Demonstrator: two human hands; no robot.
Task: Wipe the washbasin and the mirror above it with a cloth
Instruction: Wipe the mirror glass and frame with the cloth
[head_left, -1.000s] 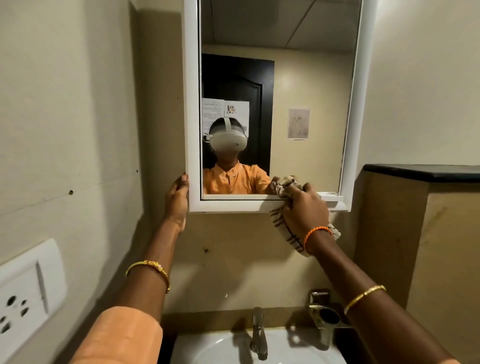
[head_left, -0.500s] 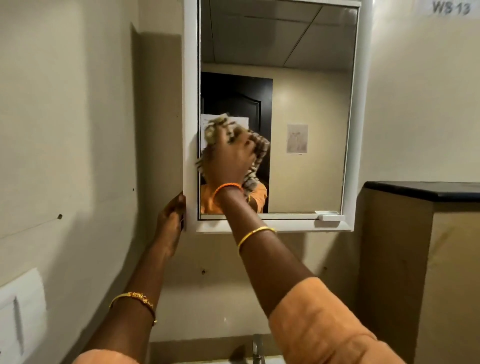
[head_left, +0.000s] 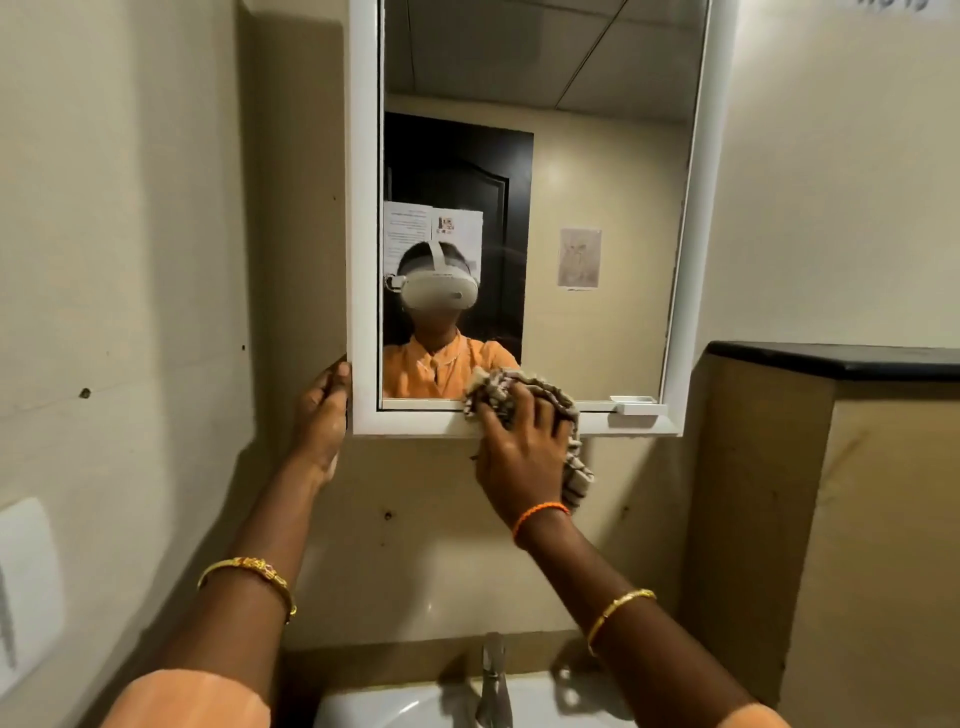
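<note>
A white-framed mirror (head_left: 597, 156) hangs on the beige wall above the white washbasin (head_left: 395, 704), of which only the back rim shows at the bottom edge. My right hand (head_left: 522, 457) presses a striped brown-and-cream cloth (head_left: 550, 395) against the mirror's bottom frame, near the middle. Part of the cloth hangs down below the frame. My left hand (head_left: 324, 415) grips the frame's lower left corner from the side.
A metal tap (head_left: 493, 680) stands at the back of the basin. A brown partition with a black top ledge (head_left: 841, 358) rises at the right. A white wall socket plate (head_left: 26, 582) sits at the left. A small white tab (head_left: 636, 402) projects from the frame's lower right.
My right hand has swept the cloth from the mirror's left middle glass down to the bottom frame. The left hand has stayed on the frame's lower left corner.
</note>
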